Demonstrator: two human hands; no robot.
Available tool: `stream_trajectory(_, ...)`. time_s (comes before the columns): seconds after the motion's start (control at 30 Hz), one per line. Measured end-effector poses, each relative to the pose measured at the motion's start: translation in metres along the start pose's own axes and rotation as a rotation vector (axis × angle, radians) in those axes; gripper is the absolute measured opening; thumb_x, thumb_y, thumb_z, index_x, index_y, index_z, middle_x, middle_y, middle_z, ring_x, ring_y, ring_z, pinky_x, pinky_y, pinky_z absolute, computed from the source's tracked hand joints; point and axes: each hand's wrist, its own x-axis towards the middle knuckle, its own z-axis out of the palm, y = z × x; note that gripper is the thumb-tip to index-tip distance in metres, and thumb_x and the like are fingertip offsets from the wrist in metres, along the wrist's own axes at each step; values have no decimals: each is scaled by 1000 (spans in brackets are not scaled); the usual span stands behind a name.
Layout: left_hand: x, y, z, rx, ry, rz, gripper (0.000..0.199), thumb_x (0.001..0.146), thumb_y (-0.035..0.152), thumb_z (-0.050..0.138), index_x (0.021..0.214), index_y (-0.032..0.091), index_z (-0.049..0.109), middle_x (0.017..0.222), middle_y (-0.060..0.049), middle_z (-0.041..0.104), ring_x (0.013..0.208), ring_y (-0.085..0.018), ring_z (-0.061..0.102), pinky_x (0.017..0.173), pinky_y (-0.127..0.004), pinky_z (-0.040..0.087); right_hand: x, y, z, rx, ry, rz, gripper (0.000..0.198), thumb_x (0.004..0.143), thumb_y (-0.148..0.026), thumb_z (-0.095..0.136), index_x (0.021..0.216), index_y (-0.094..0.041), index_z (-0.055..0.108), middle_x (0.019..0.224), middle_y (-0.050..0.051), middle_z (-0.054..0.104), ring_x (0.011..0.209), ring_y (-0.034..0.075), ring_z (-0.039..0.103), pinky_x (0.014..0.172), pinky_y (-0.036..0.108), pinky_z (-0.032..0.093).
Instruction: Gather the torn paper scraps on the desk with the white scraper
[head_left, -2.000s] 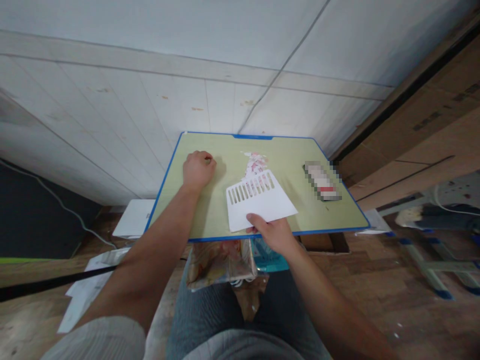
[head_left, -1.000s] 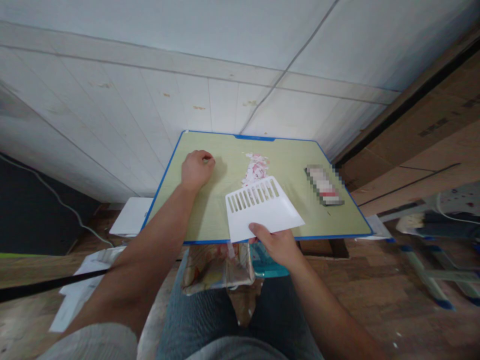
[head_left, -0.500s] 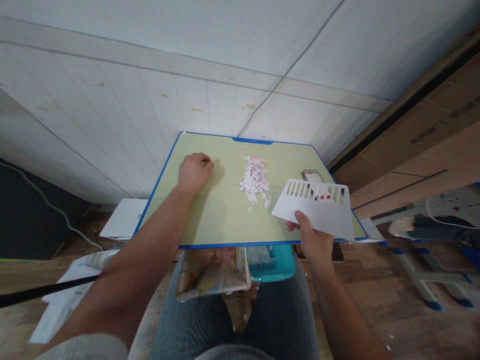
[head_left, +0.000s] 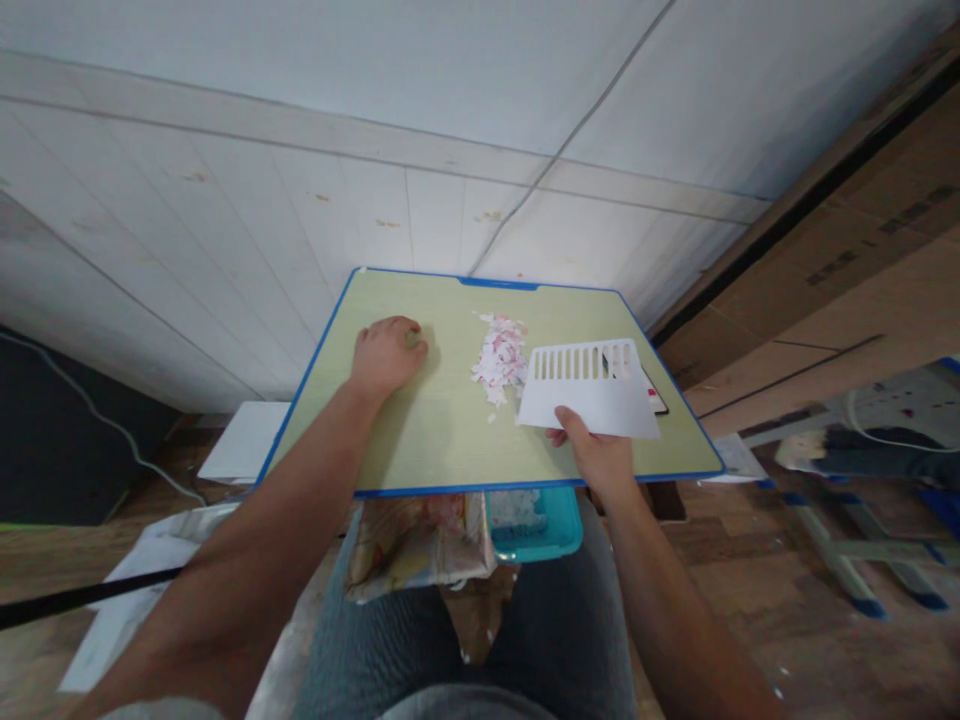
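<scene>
The teal tray [head_left: 537,553] sits below the board [head_left: 435,440], likely within easy reach. The right hand [head_left: 600,455] pinches the white card [head_left: 600,402] by its plain side, apparently leaving the slotted side uncovered. Beyond, paper scraps [head_left: 501,358] separate card and curled left hand [head_left: 388,355]; its contents I cannot tell.

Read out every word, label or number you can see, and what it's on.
No text can be read.
Cardboard: dark printed marks, too blurred.
Flat item, partly hidden by the white sheet: red patch, no legible words.
Scraps: pinkish marks, too small.
White sheet: no lettering visible.
</scene>
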Motion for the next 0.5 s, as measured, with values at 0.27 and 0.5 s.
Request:
stream_trajectory(0.27, -14, 15, -11, 74, -51, 15, 51, 112, 35, 51, 152, 17, 77, 167, -21, 76, 161, -40, 65, 135, -64, 47, 1, 5, 1, 87, -1, -9, 47, 88, -72, 86, 73, -29, 72, 66, 6, 77, 59, 26, 70, 69, 45, 68)
stream_trajectory(0.5, -25, 1, -20, 118, -39, -36, 59, 115, 55, 53, 160, 23, 75, 179, -19, 66, 170, -43, 55, 139, -71, 40, -1, 5, -7, 72, -79, -3, 51, 87, -77, 88, 73, -31, 72, 64, 5, 76, 59, 27, 71, 64, 43, 68)
